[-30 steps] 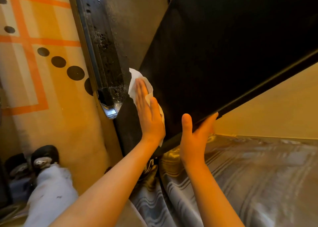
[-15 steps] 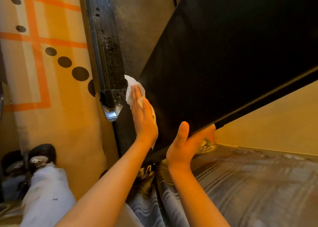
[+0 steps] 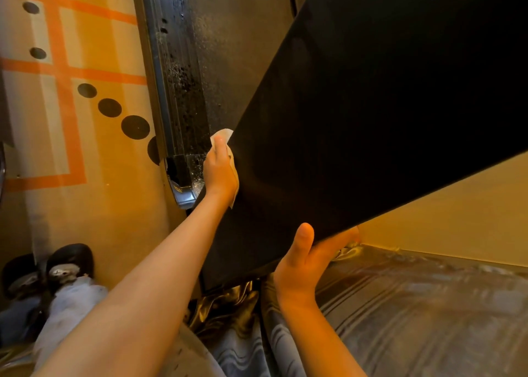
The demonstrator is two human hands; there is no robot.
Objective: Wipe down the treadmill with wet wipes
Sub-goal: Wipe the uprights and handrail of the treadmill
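The treadmill deck (image 3: 371, 105) is held tilted, with its long axis running up and right from both hands. Its lower edge is gripped by the right hand (image 3: 303, 265), thumb on top. The wet wipe (image 3: 223, 134) is pressed flat beneath the straight-fingered left hand (image 3: 218, 171), at the deck's left edge.

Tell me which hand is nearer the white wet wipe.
Left. The left hand presses on the white wet wipe; the right hand holds the lower edge of the black treadmill deck, apart.
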